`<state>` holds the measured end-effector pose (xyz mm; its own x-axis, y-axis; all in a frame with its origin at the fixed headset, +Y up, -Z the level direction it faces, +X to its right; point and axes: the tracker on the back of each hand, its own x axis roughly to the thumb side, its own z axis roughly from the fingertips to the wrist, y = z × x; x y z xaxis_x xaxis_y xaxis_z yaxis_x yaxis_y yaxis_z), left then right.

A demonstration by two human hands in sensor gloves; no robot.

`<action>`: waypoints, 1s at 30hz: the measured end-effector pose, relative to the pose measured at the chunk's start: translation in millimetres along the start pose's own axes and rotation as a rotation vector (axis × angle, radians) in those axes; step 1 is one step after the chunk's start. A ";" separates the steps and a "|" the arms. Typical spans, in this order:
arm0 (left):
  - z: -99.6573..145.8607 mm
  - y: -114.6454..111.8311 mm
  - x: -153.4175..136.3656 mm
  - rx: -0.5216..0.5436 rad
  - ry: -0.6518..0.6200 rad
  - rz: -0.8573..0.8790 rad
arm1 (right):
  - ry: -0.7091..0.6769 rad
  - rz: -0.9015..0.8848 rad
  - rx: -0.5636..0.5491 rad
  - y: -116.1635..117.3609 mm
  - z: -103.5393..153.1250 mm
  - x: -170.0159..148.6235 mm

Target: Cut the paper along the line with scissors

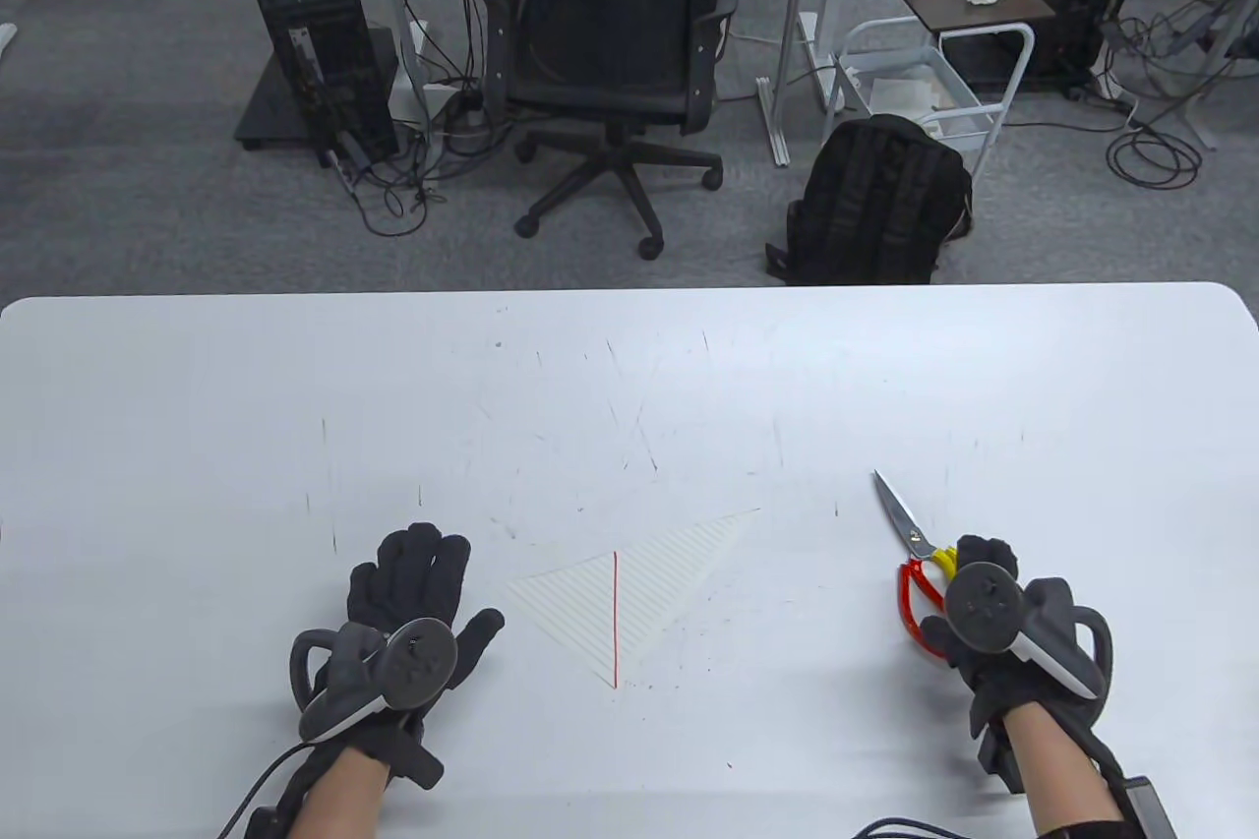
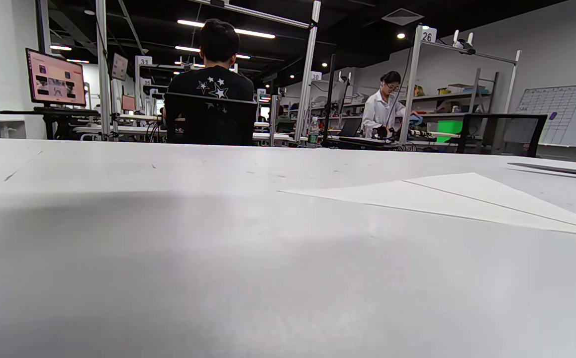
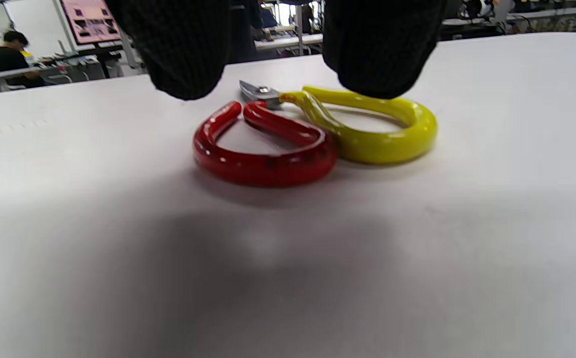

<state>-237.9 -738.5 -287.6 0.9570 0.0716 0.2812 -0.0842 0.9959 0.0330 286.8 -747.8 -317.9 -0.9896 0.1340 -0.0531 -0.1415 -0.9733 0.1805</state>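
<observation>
A white triangular paper (image 1: 649, 583) lies flat on the white table (image 1: 629, 367), with a red line (image 1: 616, 618) drawn across it. It also shows in the left wrist view (image 2: 442, 199). My left hand (image 1: 423, 573) rests flat and empty on the table, just left of the paper. The scissors (image 1: 915, 544) lie on the table at the right, blades shut and pointing away, with a red handle (image 3: 263, 159) and a yellow handle (image 3: 382, 134). My right hand (image 1: 984, 583) is over the handles. Its fingertips (image 3: 188, 49) hang just above them, not through the loops.
The table's far edge (image 1: 629, 288) runs across the middle of the table view. Beyond it are an office chair (image 1: 610, 42), a black backpack (image 1: 875, 200) and a computer tower (image 1: 315, 42) on the floor. The table bears scattered small marks.
</observation>
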 end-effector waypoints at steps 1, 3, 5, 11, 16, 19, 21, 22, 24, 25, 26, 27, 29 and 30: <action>0.1 0.0 0.1 -0.001 0.000 0.002 | 0.025 0.011 0.019 2.8 -4.1 -0.7; 0.2 -0.1 0.1 -0.001 0.000 0.004 | 0.071 0.034 0.049 7.9 -11.0 -2.1; 0.2 -0.1 0.3 -0.002 -0.001 0.006 | 0.113 0.067 0.040 9.6 -16.3 -2.7; 0.8 0.5 1.9 0.006 -0.001 -0.052 | 0.215 0.128 0.103 16.7 -32.9 -1.1; 0.4 -0.5 2.6 -0.004 0.002 -0.049 | 0.297 0.208 0.212 14.2 -46.9 7.5; -0.1 -1.1 2.2 -0.012 0.006 -0.052 | 0.331 0.207 0.153 12.2 -50.5 8.0; -0.1 -1.2 2.2 -0.015 0.007 -0.050 | 0.344 0.212 0.126 10.9 -52.2 8.6; -0.1 -1.1 2.2 -0.015 0.007 -0.050 | 0.349 0.214 0.117 10.4 -52.6 8.6; -0.3 -0.9 2.3 -0.016 0.007 -0.050 | 0.328 0.158 0.142 9.3 -54.4 8.5; -0.4 -0.9 2.3 -0.016 0.008 -0.049 | 0.349 0.162 0.179 12.7 -53.6 9.8; -0.5 -1.6 2.6 -0.021 0.013 -0.040 | 0.333 0.184 0.180 14.8 -53.1 11.3; -0.9 -2.8 3.2 -0.032 0.016 -0.019 | 0.322 0.241 0.149 17.3 -51.7 13.2; -2.2 -5.1 4.3 -0.052 0.013 -0.001 | 0.341 0.228 0.133 17.4 -47.8 11.6; -3.0 -6.1 4.3 -0.059 0.014 -0.012 | 0.353 0.166 0.080 17.4 -43.9 9.4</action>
<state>-232.4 -744.1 -289.5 0.9616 0.0596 0.2679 -0.0561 0.9982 -0.0206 276.2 -771.7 -358.4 -0.9308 -0.1094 -0.3488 0.0038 -0.9570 0.2901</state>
